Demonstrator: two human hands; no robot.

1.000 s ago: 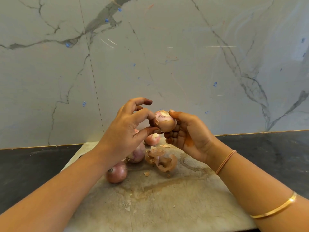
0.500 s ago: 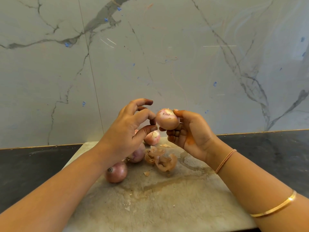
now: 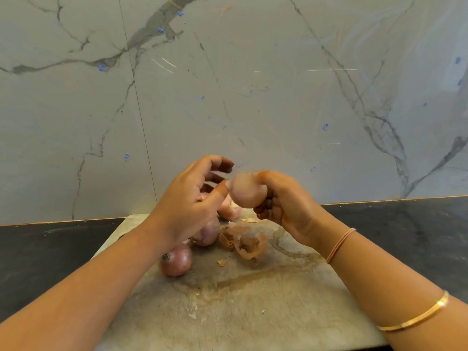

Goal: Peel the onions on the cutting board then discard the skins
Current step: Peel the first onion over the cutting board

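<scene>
Above the far half of the cutting board [image 3: 253, 312], the right hand [image 3: 291, 209] grips an onion [image 3: 249, 191], thumb over its top and fingers curled beneath. Motion smears the onion, so I cannot tell how much skin is left on it. The left hand [image 3: 187, 201] holds nothing. Its fingers are loosely bent and spread, and its thumb tip is right at the onion's side, touching or nearly so; the blur does not settle which.

Three more lie on the board below. A reddish onion [image 3: 176, 260] is nearest and looks unpeeled, a second onion [image 3: 206, 233] sits partly hidden under the left wrist, and a pale onion [image 3: 229, 210] is at the back. Loose skins [image 3: 244, 241] sit heaped just right of them, with a small scrap [image 3: 222, 262] close by. The board rests on a dark counter [image 3: 38, 249] below a marble wall [image 3: 253, 97].

My reading is that the peeling is partway through and nothing has been thrown away yet. The main risk is the grip: one hand holds a smooth round onion in the air, and a hard pull from the left thumb could pop it loose, so it drops among the others or rolls off onto the counter. Dry skin may also tear into flakes that scatter past the board's edge, and a nail pressed too deep would gouge the flesh
</scene>
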